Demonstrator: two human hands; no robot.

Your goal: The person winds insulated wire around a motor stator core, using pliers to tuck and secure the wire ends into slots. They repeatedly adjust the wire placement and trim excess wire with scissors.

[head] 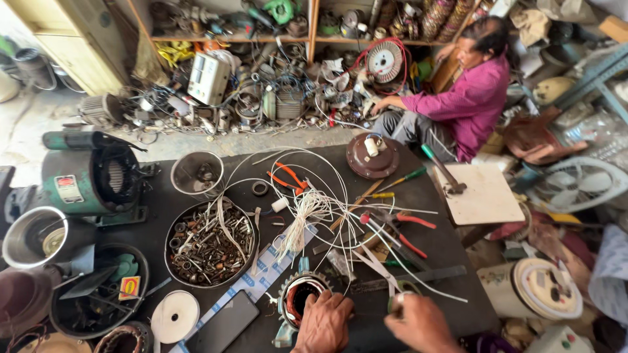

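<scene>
My left hand (325, 322) rests on a round motor stator (297, 295) with copper windings at the near edge of the dark worktable (432, 196). My right hand (422, 321) sits just right of it, fingers closed around a white strip or wire (383, 271) that runs up toward a bundle of white wires (307, 209) in the table's middle. What else the right hand's fingers hold is hidden.
A round tray of nuts and bolts (210, 243), red-handled pliers (405, 232), screwdrivers (400, 178), a brown motor cover (373, 155) and a green motor (91, 173) crowd the table. A person in a magenta shirt (468, 98) sits behind, by cluttered shelves. A fan (579, 183) lies right.
</scene>
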